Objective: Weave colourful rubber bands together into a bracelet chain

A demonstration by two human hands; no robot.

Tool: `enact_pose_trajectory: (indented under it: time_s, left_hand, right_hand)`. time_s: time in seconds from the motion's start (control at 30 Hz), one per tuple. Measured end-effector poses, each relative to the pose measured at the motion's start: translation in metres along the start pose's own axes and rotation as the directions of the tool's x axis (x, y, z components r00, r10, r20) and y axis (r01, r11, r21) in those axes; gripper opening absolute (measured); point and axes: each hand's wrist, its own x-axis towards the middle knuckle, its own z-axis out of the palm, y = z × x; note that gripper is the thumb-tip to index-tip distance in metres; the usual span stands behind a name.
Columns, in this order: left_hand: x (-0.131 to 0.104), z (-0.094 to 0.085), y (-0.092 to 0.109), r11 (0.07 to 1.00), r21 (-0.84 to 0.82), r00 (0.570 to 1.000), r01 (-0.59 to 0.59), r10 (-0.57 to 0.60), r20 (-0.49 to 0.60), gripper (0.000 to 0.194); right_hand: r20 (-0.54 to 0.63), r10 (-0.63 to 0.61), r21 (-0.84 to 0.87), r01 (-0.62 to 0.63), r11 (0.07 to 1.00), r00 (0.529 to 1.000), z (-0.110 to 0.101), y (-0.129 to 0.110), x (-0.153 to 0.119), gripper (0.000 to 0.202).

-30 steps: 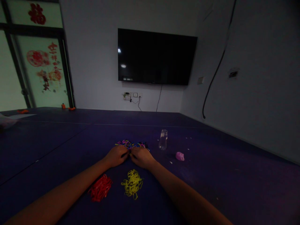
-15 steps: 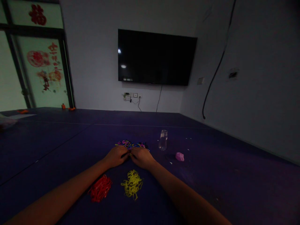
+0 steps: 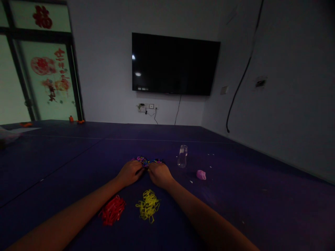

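At the centre of the frame, our left hand (image 3: 131,172) and right hand (image 3: 159,174) curl close together at the mixed bands (image 3: 143,161); we cannot tell whether either pinches one. Below them, at bottom centre, we have the red bands (image 3: 113,210) and yellow bands (image 3: 148,205). Right of centre stand our clear jar (image 3: 182,157) and, lower, a pink lump (image 3: 201,175).

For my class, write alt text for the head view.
A person's left hand and right hand at a multicoloured rubber-band pile on a purple surface; nearer, red bands and yellow bands. To the right: clear bottle, pink lump. Behind: wall-mounted television.
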Motion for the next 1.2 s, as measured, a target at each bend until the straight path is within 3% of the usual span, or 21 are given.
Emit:
enact_pose_trajectory:
  time_s: [0.27,0.5,0.8,1.2]
  left_hand:
    - [0.0011,0.0000,-0.0039,0.986,0.055,0.987,0.157,-0.158,0.009,0.014]
    - [0.0013,-0.0007,-0.0034,0.982,0.068,0.982,0.177,-0.181,0.049,0.018]
    - [0.0004,-0.0003,-0.0038,0.984,0.029,0.983,0.174,-0.176,0.059,0.013]
    - [0.0011,0.0015,-0.0057,0.998,-0.033,0.997,0.044,-0.042,0.057,0.016]
  right_hand:
    - [-0.008,0.214,-0.056,-0.214,0.975,0.977,-0.0015,0.0010,0.0009,0.022]
    - [-0.041,0.310,-0.031,-0.311,0.950,0.950,-0.0014,0.0005,-0.0003,0.021]
    - [-0.030,0.319,-0.056,-0.321,0.946,0.947,-0.0023,0.0003,0.0000,0.022]
    - [-0.023,0.283,-0.041,-0.283,0.958,0.959,-0.0014,0.0010,0.0008,0.025]
